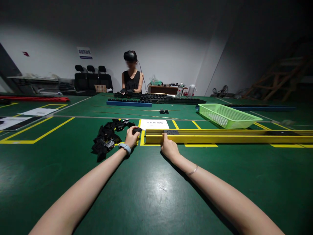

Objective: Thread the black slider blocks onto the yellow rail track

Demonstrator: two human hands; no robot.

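My left hand (132,137) is closed around a black socket module (137,130), just off the left end of a yellow rail (207,139). Curled over the rail's near wall, my right hand (169,147) has a fingertip at the channel beside another black socket module (173,132) seated inside. Farther right in the same channel lies a dark strip (281,133), its details unclear. A heap of black modules (104,138), some with metal contacts showing, spreads left of my left hand. A printed white sheet (154,124) lies behind the rail's left end.
Behind the rail stands a light green basket (227,117). Two small black pieces (164,111) and thin rods lie mid-table. A blue rail (128,103) is farther back, before a person (132,80) in a headset with gloved hands on the table. Red rails (34,98) lie far left.
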